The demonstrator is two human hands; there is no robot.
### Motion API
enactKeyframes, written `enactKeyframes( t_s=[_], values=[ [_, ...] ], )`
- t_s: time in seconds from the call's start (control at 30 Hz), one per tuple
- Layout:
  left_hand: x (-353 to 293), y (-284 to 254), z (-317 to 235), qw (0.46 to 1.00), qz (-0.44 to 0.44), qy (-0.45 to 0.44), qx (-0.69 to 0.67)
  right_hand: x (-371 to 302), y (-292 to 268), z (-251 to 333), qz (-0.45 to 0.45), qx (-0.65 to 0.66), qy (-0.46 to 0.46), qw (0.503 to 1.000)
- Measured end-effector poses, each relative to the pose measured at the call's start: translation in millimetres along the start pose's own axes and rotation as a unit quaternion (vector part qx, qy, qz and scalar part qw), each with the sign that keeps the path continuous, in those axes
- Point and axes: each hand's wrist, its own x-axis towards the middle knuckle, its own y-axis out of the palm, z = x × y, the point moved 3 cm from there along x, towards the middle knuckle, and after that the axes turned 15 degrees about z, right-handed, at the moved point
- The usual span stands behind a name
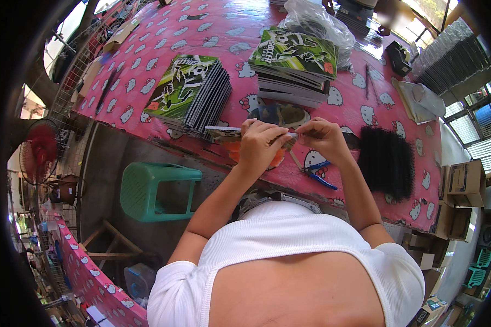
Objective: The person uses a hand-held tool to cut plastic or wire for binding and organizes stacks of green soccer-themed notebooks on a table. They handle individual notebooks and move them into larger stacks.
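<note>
My left hand (261, 143) grips a thin notebook (218, 129) seen nearly edge-on, its white edge turned up toward me. At the notebook's right end, the fingertips of my right hand (324, 139) are pinched together; what is between them is too small to make out. Just below my right hand, blue-handled cutting pliers (321, 175) lie on the table. To the right is a dense bundle of black spiral binding coils (386, 163). Beyond my hands stand two stacks of green soccer-cover notebooks, the left stack (188, 90) with black coil spines and the right stack (294, 60) taller.
A pink cat-patterned cloth covers the table (163, 32). Clear plastic bags (319, 22) and a black tape dispenser (399, 59) lie at the back. Left of me stands a green stool (161, 191), with a red fan (38, 150) farther left. Cardboard boxes (466, 182) are stacked at right.
</note>
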Motion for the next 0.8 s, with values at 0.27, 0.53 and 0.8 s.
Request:
enactKeyframes(
  t_s=[0.27,0.53,0.8],
  values=[
    [2.1,-0.4,1.5,1.000,0.020,-0.007,-0.018,8.8,-8.1,14.0,0.101,-0.065,0.135,0.984],
    [-6.1,-5.3,16.1,0.988,0.089,-0.070,0.109,-6.2,-2.7,3.3,-0.022,-0.169,0.025,0.985],
    [-9.1,-11.2,8.5,0.990,0.073,-0.059,0.102,0.3,14.8,37.2,-0.059,-0.329,-0.010,0.943]
  ],
)
